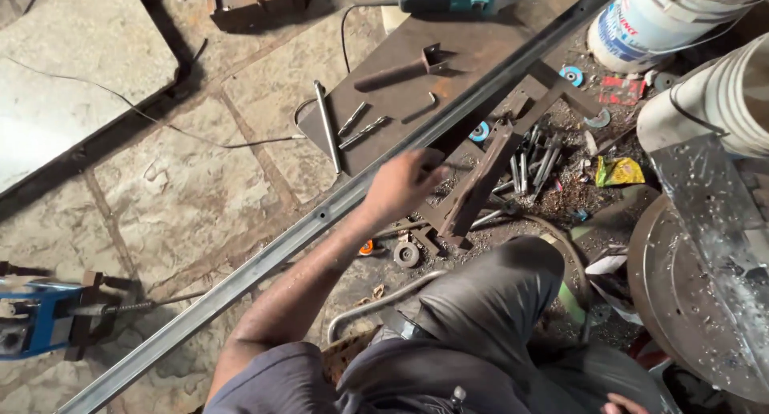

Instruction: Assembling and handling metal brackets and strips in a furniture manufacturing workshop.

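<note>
Stone floor (160,189) — one metal bar (264,258), two buckets (721,101), left hand (400,185) touching.

- Stone floor (200,189) carries everything; a long steel rail (264,262) crosses it corner to corner
- Rusty plate (400,93) on the floor; on it a hammer (400,71), a rod (327,125), bolts (360,125)
- Grinding discs (570,75), metal scraps (533,161) beside the plate; blue vise (40,318) at left

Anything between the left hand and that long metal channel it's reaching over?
Nothing visible. The left hand is right at the long metal channel, on or just above its far edge; motion blur hides the contact. The loose rods and the hammer lie beyond it on the steel plate.
</note>
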